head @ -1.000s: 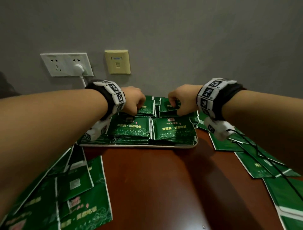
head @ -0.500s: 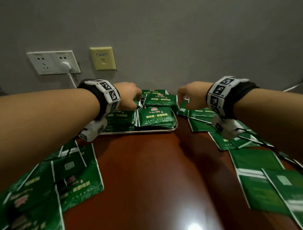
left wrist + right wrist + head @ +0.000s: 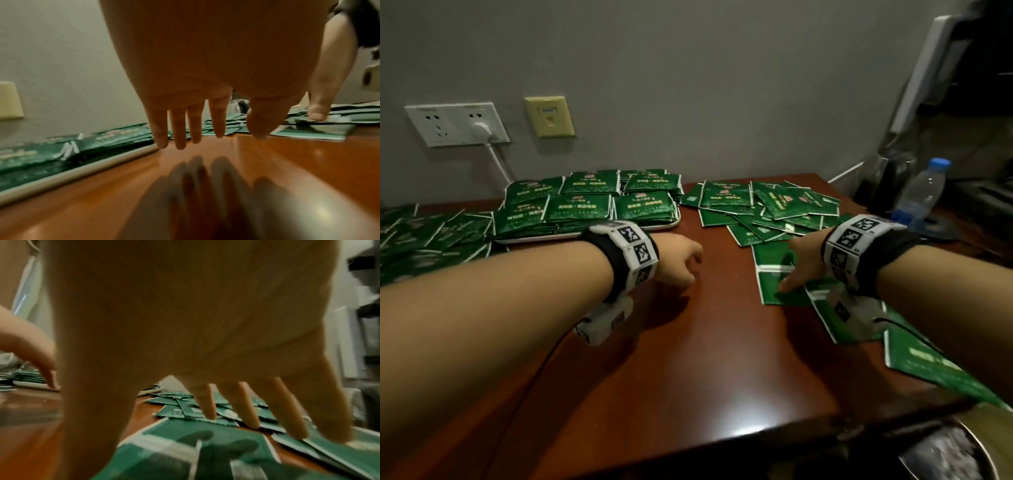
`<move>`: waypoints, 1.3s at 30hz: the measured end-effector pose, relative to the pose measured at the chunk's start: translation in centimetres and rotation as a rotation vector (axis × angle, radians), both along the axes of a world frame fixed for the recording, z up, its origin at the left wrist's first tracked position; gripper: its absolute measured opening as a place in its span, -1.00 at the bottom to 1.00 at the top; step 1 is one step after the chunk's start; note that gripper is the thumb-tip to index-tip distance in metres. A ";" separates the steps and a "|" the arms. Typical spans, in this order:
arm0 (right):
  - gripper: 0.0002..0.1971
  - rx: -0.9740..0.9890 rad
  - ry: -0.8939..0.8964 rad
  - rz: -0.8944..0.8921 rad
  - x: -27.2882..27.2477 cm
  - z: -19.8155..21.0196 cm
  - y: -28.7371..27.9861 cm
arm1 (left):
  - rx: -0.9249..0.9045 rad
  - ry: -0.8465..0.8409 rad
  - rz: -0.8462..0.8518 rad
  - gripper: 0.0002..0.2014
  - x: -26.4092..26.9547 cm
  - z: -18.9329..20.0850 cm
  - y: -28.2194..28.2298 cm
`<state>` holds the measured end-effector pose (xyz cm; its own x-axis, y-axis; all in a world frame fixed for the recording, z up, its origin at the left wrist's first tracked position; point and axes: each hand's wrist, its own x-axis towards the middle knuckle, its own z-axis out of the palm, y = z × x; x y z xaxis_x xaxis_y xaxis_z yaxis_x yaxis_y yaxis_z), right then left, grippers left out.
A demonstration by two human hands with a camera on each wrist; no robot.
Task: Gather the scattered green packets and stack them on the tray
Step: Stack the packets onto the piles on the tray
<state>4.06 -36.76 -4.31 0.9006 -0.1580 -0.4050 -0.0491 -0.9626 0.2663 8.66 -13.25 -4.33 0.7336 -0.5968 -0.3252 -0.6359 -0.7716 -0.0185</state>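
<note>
Packets (image 3: 784,274) are lying loose under the right hand (image 3: 803,263), its spread fingers (image 3: 252,408) pointing down at them. Left hand (image 3: 678,262) is hovering empty over the table (image 3: 654,377), fingers (image 3: 179,128) straight. Farther back, stacked packets are filling the tray (image 3: 619,230).

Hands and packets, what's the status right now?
Left hand open, empty. Right hand open over loose packets. Tray stacked. Nothing in the way.

tray (image 3: 592,234) behind-left, loose packets (image 3: 767,205) right
</note>
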 end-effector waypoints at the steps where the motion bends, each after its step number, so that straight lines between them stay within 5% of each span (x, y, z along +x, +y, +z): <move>1: -0.16 -0.006 0.011 -0.004 -1.1 -0.6 -0.3 | -0.003 0.016 -0.008 -0.50 -1.2 -0.7 -0.4; 12: -0.20 -0.015 -0.032 0.212 -6.9 -1.3 5.0 | 0.008 -0.003 -0.004 -0.41 -7.5 -2.5 1.6; 17: -0.29 0.121 -0.116 0.382 -8.1 -1.6 11.3 | -0.029 -0.038 -0.010 -0.18 -8.8 -2.6 3.9; 26: -0.18 0.563 -0.070 0.436 -8.4 0.1 14.4 | 0.037 -0.162 0.081 -0.62 -10.4 -2.8 10.3; 33: 0.08 0.359 -0.005 0.592 -11.8 -2.0 13.2 | 0.093 -0.174 0.074 -0.64 -11.1 -2.7 10.9; 39: 0.25 0.125 0.026 0.699 -13.8 -2.5 13.7 | 0.345 -0.235 -0.005 -0.78 -12.0 -1.7 8.8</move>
